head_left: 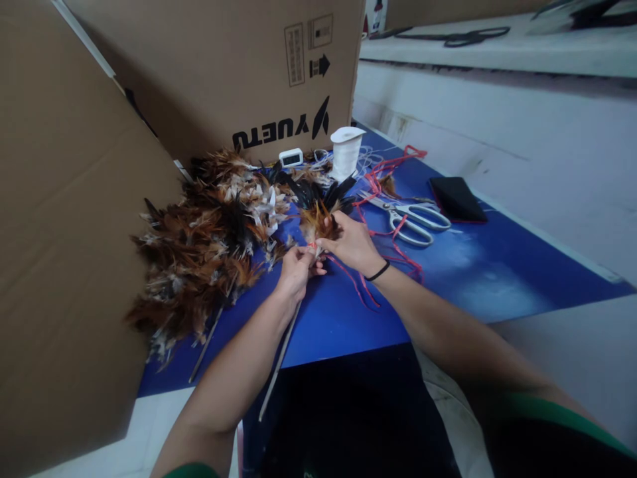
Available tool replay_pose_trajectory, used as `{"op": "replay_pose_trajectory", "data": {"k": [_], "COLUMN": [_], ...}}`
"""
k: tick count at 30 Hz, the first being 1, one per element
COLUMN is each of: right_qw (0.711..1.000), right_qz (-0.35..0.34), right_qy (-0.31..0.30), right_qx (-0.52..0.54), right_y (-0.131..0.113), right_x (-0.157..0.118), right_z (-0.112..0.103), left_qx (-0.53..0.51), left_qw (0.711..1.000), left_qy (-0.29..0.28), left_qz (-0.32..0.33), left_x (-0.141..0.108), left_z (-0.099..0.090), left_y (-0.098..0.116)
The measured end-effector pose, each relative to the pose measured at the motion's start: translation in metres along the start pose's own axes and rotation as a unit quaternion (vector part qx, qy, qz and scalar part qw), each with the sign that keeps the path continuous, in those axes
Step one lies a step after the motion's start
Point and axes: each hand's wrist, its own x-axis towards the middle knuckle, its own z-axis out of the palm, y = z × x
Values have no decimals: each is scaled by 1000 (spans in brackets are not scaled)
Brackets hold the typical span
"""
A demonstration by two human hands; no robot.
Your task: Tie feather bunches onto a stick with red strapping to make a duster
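Above the blue table, my left hand is closed around the upper part of a thin stick, which slopes down past the table's front edge. At its top is a bunch of brown and black feathers, so it looks like a feather duster. My right hand pinches the feathers' base from the right, its fingertips close to the left ones. A bit of red-orange tie shows between the hands. Red plastic string trails from there to the right.
A large heap of feathers covers the left side, another stick beneath it. Cardboard boxes wall the back and left. A white spool, small digital clock, scissors and black wallet-like object lie around.
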Motion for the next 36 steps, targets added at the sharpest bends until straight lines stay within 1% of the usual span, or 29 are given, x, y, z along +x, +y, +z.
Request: {"op": "replay_pose_trajectory", "data": {"k": [5,7,9,13,16,18,24,28,32,36], "right_qw": [998,998,999,999,996,996,999,999,999,997], "right_qz": [-40,-36,-18,20,23,15,9,16,22,39], "right_qy": [13,10,6,-16,-46,-51,-26,-17,-11,-6], "right_qx": [-53,-56,-42,33,68,66,31,27,39,59], "right_y": [-9,-8,-4,5,10,12,10,9,17,23], "right_x": [-4,-4,-3,-1,0,0,0,-1,0,2], "right_z": [1,2,3,4,3,3,4,5,7,9], "left_qx": [-5,-9,-12,-11,-2,1,2,17,44,69], "left_qw": [1000,1000,1000,1000,1000,1000,1000,999,996,993], "left_qy": [4,8,11,7,15,15,3,2,4,4], "left_qz": [-8,-8,-6,5,5,5,18,48,81,100], "left_x": [-1,-1,-1,1,2,2,2,2,2,1], "left_z": [1,1,1,-1,-1,-1,0,0,0,-1], "left_y": [2,2,2,1,0,0,-2,-6,-10,-12]}}
